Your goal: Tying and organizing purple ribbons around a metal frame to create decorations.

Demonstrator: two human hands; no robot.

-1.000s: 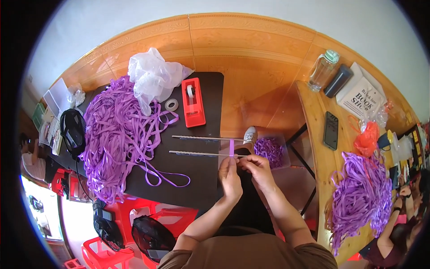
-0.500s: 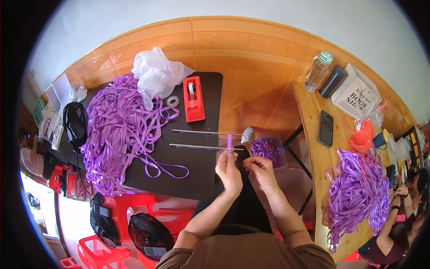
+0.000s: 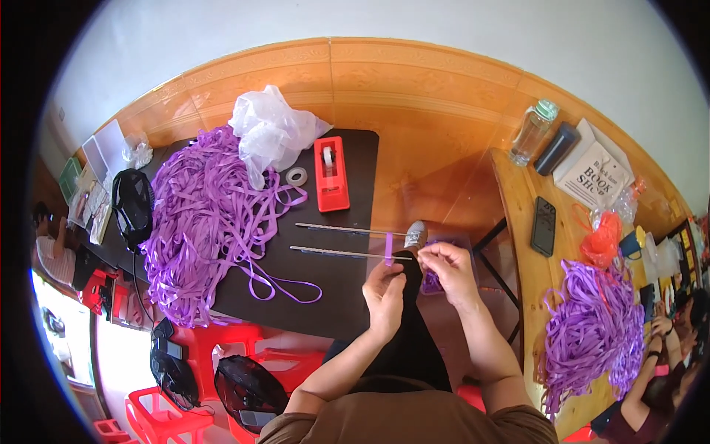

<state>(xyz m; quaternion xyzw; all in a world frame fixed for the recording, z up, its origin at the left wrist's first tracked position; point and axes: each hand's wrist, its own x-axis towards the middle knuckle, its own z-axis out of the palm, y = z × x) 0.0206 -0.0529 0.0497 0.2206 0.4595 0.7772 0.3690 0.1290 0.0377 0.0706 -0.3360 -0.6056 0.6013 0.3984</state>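
Purple ribbon (image 3: 389, 249) bridges two slim rods (image 3: 333, 251); my pinched right hand (image 3: 452, 272) has moved past their tips, seemingly leaving it to my curled left hand (image 3: 384, 302); grasps, I cannot tell.

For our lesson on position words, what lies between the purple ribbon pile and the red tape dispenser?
In the head view, a tape roll lies there; a white plastic bag partly reaches in too.

Two slim rods (image 3: 340, 229) — two tabletop ribbon heaps (image 3: 196, 229) — one tape dispenser (image 3: 333, 189), one loose tape roll (image 3: 296, 183).
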